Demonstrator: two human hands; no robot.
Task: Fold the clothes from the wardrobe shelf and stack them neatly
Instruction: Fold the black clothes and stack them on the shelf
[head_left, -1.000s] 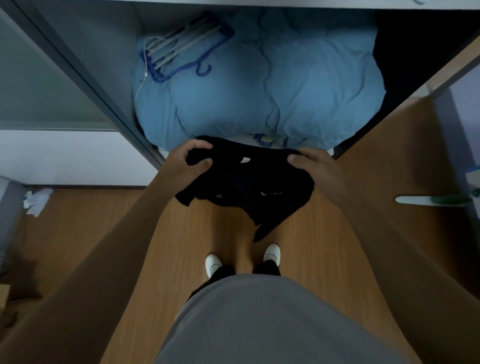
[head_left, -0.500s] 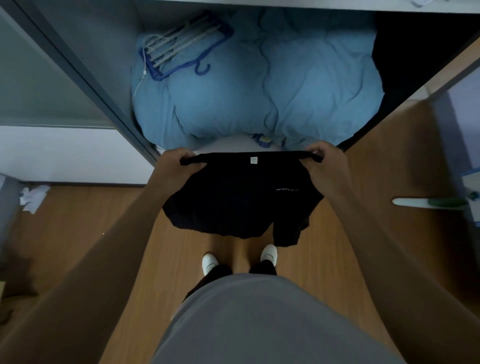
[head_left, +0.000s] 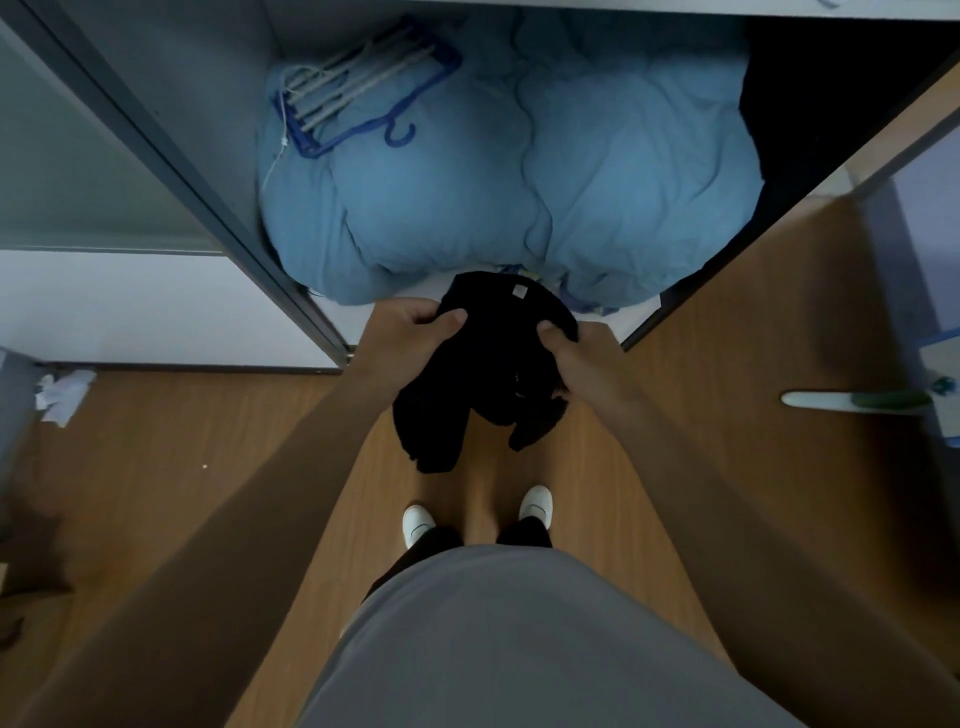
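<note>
- The left hand (head_left: 415, 325) and right hand (head_left: 582, 358) both grip the black shirt (head_left: 483, 364), mid-frame.
- They sit close together, probably to fold it in half.
- It hangs below the blue blanket (head_left: 519, 182).

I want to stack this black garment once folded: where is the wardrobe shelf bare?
Only a pale strip of shelf at the front, between the blue duvet and the edge, partly behind the black garment. The duvet fills the rest, blue hanger rack on top.
</note>
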